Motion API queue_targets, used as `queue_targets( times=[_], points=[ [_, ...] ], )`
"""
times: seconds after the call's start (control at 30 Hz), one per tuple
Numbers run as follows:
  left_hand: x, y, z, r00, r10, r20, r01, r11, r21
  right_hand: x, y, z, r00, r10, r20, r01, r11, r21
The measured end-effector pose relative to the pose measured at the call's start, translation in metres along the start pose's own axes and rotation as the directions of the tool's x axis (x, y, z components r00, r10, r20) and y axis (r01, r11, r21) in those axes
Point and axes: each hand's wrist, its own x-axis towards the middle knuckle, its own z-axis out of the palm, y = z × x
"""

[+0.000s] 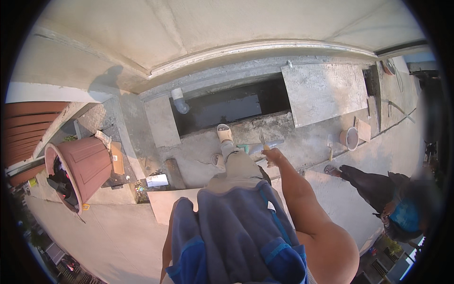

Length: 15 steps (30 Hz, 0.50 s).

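Note:
My right hand [272, 156] is closed on the yellow handle of a small trowel [263, 139], held above the concrete ledge beside my legs. Just behind it, a grey flat tool [275, 143] and a green tool [245, 147] lie near my sandaled foot [223, 133], though their exact shapes are partly hidden. My left arm hangs along the blue vest at the lower edge, with its hand out of sight. Ahead of my feet is an open drain [222, 111] holding dark water, with a white and grey pipe elbow [181, 104] at its left end.
A large slab [324, 92] covers the drain's right end. A bucket [349, 138] and another trowel [329, 144] sit on the right ledge. A person in dark clothes [369, 189] stands at lower right. A tipped pink bin [87, 165] and cardboard [117, 161] are at left.

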Motion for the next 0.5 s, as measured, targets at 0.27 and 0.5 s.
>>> queue_targets(
  times=[0.27, 0.5],
  points=[
    [0.015, 0.098, -0.055, 0.985, 0.166, -0.044, -0.168, 0.985, -0.042, 0.023, -0.129, 0.004, 0.959, -0.258, -0.114, 0.265, 0.963, 0.052],
    [0.119, 0.133, -0.024, 0.925, 0.218, 0.310, -0.159, 0.966, -0.203, 0.015, -0.123, 0.035, 0.924, -0.353, -0.144, 0.340, 0.934, -0.109]
  ],
)
